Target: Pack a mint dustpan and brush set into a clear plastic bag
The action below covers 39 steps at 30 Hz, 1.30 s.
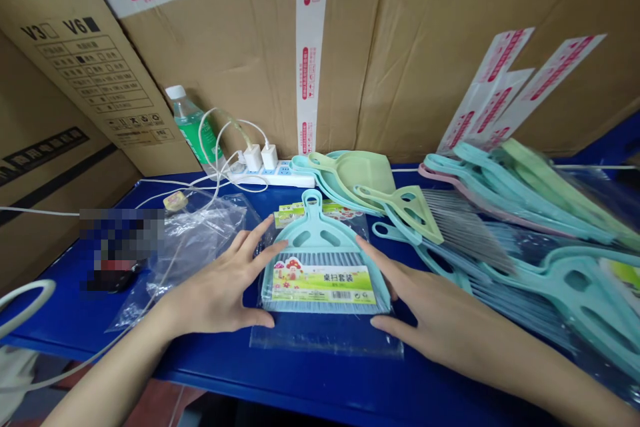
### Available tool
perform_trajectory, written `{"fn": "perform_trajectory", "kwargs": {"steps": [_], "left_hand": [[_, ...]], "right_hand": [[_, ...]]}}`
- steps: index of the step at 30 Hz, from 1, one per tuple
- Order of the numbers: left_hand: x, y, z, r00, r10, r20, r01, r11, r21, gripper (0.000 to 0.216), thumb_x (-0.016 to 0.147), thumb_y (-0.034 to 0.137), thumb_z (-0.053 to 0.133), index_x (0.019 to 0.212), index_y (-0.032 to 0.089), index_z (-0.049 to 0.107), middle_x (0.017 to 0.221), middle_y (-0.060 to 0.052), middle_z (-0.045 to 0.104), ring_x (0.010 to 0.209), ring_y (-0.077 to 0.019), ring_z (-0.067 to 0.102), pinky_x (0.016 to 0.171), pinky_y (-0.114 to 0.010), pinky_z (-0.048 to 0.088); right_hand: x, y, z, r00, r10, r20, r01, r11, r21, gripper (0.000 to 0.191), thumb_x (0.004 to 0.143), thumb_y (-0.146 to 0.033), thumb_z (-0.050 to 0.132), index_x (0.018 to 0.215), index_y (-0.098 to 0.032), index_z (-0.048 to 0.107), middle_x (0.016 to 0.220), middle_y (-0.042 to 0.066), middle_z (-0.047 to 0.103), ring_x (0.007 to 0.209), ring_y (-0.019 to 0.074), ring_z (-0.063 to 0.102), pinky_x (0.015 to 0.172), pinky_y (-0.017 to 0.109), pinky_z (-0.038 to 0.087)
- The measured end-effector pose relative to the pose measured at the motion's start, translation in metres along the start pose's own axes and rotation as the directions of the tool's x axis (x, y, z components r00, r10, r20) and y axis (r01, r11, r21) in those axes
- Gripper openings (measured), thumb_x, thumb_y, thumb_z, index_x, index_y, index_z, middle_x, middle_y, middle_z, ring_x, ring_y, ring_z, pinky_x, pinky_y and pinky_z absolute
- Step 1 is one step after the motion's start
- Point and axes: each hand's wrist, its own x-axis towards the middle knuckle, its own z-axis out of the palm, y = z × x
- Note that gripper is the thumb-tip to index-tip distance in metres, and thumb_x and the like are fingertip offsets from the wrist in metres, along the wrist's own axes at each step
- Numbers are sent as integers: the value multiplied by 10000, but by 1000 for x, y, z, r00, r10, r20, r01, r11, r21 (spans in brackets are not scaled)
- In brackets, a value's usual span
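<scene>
A light-blue dustpan and brush set [313,227] lies flat on the blue table, its handle pointing away from me. Across its grey bristles is a green and yellow label card [325,284] with mushroom pictures. Clear plastic bag film [325,337] shows below and around the set; whether the set is fully inside it I cannot tell. My left hand [225,283] is spread along the set's left side, fingertips at its edge. On the opposite side, my right hand [413,293] has its thumb and fingers apart, touching the right edge. Neither hand is gripping anything.
Green and blue dustpans [370,170] and loose brushes [450,210] lie behind and to the right. Clear plastic bags [200,233] are at left, near a power strip [295,177] with cables and a bottle [193,127]. Large cardboard boxes [425,47] wall off the back.
</scene>
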Motion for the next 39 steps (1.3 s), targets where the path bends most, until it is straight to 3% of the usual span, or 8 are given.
{"fn": "perform_trajectory", "kwargs": {"steps": [6,11,21,24,27,30,34,39], "left_hand": [[-1,3,0,998,62,17,-61,997,-54,793,847,243,620,1498,291,170,1601,-144,77,1382,-369,340,1056,-521,422],[1,6,0,997,75,18,-73,994,-81,704,844,177,567,1467,262,251,1582,-143,168,1299,-335,470,1005,-446,486],[1,5,-2,995,94,-20,-96,993,-72,629,853,194,577,1430,267,337,1539,-138,269,1222,-308,536,955,-420,513],[1,4,-5,994,110,-22,-111,993,-46,621,846,210,616,1415,299,385,1522,-119,304,1259,-325,495,960,-458,507],[2,4,-9,987,163,-13,-163,986,-21,544,841,212,638,1353,308,482,1460,-91,409,1278,-321,461,1004,-501,465],[5,7,-10,976,216,-4,-216,975,-48,434,856,199,622,1275,294,563,1313,-66,561,1204,-281,521,1063,-516,401],[9,11,-7,973,232,0,-230,966,-115,303,889,176,569,1174,263,621,1146,-47,647,1079,-227,600,1098,-493,363],[10,13,-6,967,251,33,-242,955,-172,219,903,138,524,1080,225,619,1009,-46,664,971,-219,605,905,-398,483]], "right_hand": [[2,-2,-2,994,86,74,-85,996,-12,891,823,-190,543,1545,-165,21,723,11,657,606,215,618,539,287,451],[2,2,3,998,68,18,-69,997,20,811,829,-185,519,1537,-176,123,577,-53,541,499,179,539,495,258,382],[1,5,5,998,56,-28,-57,998,-12,731,860,-237,521,1523,-202,216,585,-41,579,513,190,562,498,276,412],[3,5,1,996,-9,-83,4,998,-64,676,866,-286,568,1492,-222,322,729,15,667,646,218,641,560,301,481],[6,1,-2,976,-152,-157,132,983,-131,491,871,-284,588,1357,-247,526,928,68,680,817,233,664,651,322,525],[9,-4,-3,954,-262,-143,245,961,-125,273,863,-222,596,1127,-220,661,909,63,641,821,213,639,684,324,530],[12,-10,-1,954,-267,-135,257,962,-89,140,866,-154,547,939,-210,652,885,57,628,841,214,606,736,356,520],[13,-10,1,971,-206,-119,206,978,-11,145,872,-121,500,852,-216,608,839,50,613,824,215,567,746,371,494]]}}
